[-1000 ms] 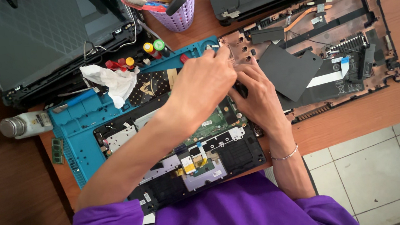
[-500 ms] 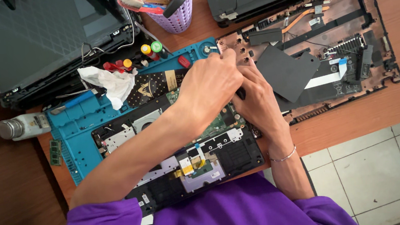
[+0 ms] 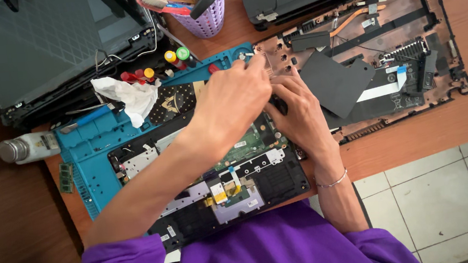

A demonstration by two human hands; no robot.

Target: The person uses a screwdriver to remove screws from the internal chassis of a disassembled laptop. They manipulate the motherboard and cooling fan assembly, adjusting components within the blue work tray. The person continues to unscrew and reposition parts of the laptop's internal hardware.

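Bare-skinned, both hands meet over the far right corner of an opened laptop base [image 3: 215, 176] — the left hand [image 3: 235, 100] lies curled on top, fingertips pinched at a small comb-like metal part [image 3: 266, 64], while the right hand [image 3: 299, 112] sits just beneath and beside it, fingers bent around something dark that cannot be made out. That laptop base rests on a blue work mat [image 3: 90, 148], its green circuit board showing under the left wrist. Just right of the hands lies a brown bottom cover [image 3: 386, 48]; beyond them, a purple tool cup [image 3: 205, 14], and at left a crumpled white tissue [image 3: 130, 95].
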